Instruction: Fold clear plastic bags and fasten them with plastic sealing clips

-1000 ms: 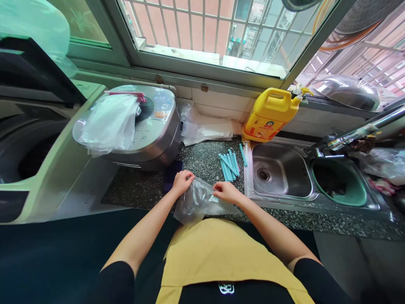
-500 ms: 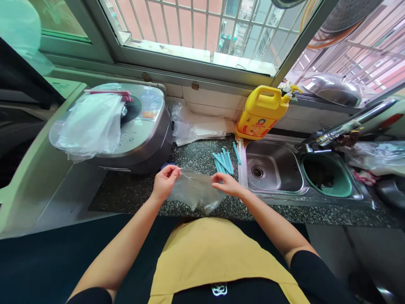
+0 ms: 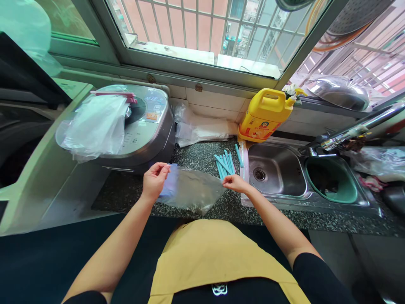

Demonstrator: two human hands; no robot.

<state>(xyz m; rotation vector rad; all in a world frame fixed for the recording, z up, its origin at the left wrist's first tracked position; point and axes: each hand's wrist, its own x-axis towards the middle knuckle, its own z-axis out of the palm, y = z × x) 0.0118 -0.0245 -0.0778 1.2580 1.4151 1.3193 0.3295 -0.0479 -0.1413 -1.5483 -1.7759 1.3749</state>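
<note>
A clear plastic bag [image 3: 198, 190] is stretched flat between my two hands, over the speckled counter [image 3: 126, 188]. My left hand [image 3: 154, 180] is closed in a pinch at the bag's upper left corner. At its right end, my right hand [image 3: 236, 184] pinches the edge between thumb and fingers. A bluish-purple item [image 3: 170, 182] shows at the bag's left side, partly seen through the film; its kind is unclear. Several light-blue plastic strips, like bag sealing clips [image 3: 225, 164], lie in a pile just beyond my right hand.
At left a rice cooker [image 3: 148, 139] carries a stack of plastic bags [image 3: 98, 126] with pink clips. More bags [image 3: 202, 128] lie by the wall. A yellow jug [image 3: 264, 116] stands behind the steel sink [image 3: 281, 169], which has a green basin [image 3: 348, 185] at right.
My hands have moved apart, left hand leftward and right hand rightward, pulling the bag wider. More of the bluish-purple item shows. The view has shifted slightly.
</note>
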